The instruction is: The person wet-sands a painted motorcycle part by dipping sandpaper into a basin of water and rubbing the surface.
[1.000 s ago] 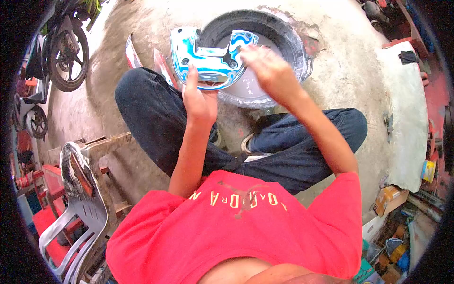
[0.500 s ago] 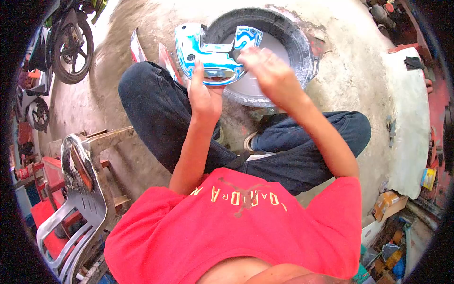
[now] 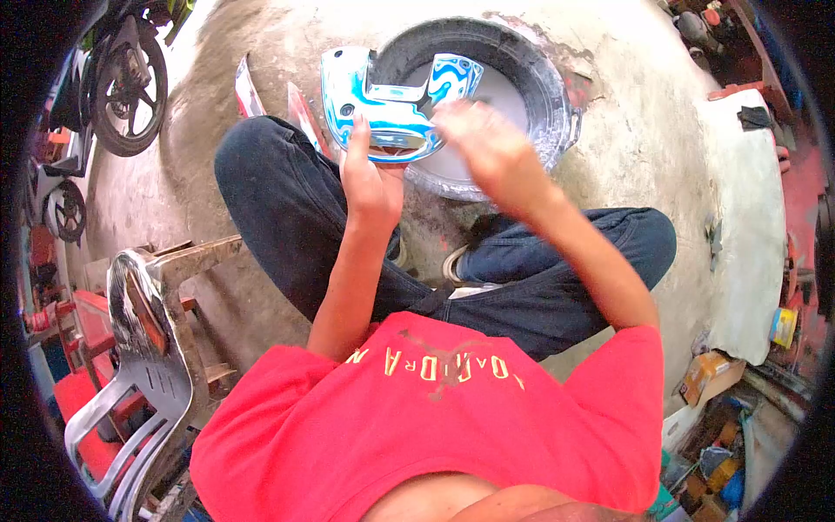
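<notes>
A curved motorcycle fairing panel (image 3: 396, 111), glossy with swirling blue and white patches, is held up over the near left rim of a black tub (image 3: 557, 74). My left hand (image 3: 370, 178) grips it from below, thumb on its front face and the other fingers hidden behind. Beside the panel's right edge is my right hand (image 3: 491, 157), its fingers smeared by motion. Whether it touches the panel or holds anything is not visible. Cloudy greyish water (image 3: 509, 100) lies in the tub.
Two red and white panel pieces (image 3: 304, 117) stand on the floor beyond my left knee. Motorcycle wheels (image 3: 130, 91) are at upper left. A grey plastic chair (image 3: 161, 374) stands at left. At right lie a pale sheet (image 3: 739, 244) and a cardboard box (image 3: 713, 378).
The right hand shifts slightly down beside the panel and blurs more. The panel tilts a little in my left hand, so its reflections differ. The whole view shifts slightly.
</notes>
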Demonstrator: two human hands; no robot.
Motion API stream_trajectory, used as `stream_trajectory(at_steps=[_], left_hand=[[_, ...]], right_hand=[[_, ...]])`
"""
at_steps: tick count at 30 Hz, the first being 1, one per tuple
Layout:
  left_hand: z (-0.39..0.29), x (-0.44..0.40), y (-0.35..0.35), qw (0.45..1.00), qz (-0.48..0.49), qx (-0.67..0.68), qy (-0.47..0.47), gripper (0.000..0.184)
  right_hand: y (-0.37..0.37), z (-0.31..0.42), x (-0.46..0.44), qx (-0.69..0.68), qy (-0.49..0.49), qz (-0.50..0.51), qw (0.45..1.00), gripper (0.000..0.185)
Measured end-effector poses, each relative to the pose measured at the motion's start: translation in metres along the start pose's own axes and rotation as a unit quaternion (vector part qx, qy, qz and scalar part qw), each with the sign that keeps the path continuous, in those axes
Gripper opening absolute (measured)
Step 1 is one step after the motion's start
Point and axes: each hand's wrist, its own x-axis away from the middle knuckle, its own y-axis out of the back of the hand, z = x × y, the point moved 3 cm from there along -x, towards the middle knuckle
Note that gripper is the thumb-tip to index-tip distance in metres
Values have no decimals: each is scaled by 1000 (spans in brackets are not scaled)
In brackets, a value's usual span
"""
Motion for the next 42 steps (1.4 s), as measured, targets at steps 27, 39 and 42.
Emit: stream_trajectory(at_steps=[27, 39, 42], left_hand=[[-1, 3, -8, 1000, -8, -10, -11, 35], [-4, -1, -1, 1000, -3, -3, -18, 34], [-3, 1, -2, 1000, -13, -4, -20, 34]], right_hand=[[-3, -41, 2, 77, -1, -5, 997, 33], [-8, -12, -1, 53, 26, 10, 998, 35], [-4, -26, -3, 84, -1, 18, 996, 33]])
